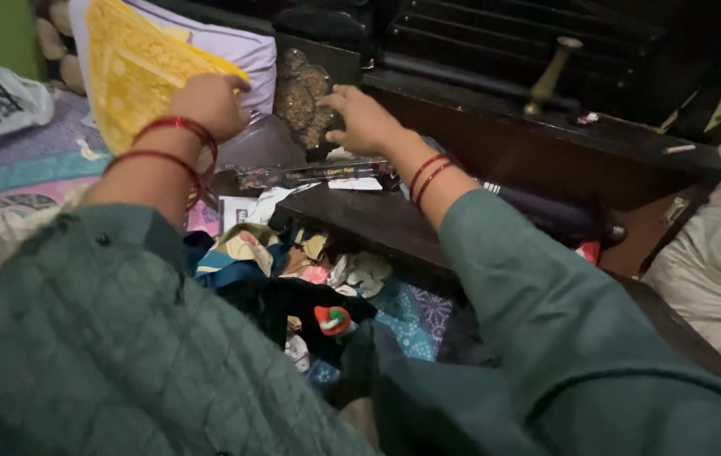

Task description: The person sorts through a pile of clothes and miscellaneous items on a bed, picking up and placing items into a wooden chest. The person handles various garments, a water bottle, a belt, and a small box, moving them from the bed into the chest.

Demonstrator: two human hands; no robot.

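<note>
Left hand [211,103] grips yellow cloth [136,67]; right hand [363,120] outstretched on embroidered packet [301,97]

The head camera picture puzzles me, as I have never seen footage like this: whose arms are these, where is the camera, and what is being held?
There is no machine here. A person wears the camera on their head, so you look down along their own two arms in green sleeves with red bangles. The left hand grips a yellow patterned cloth, held up near a pale cushion. The right hand reaches forward, fingers spread, touching a dark glittery packet above a dark wooden shelf; it does not seem to grip it. Below lies a jumble of folded clothes in many colours.
</note>
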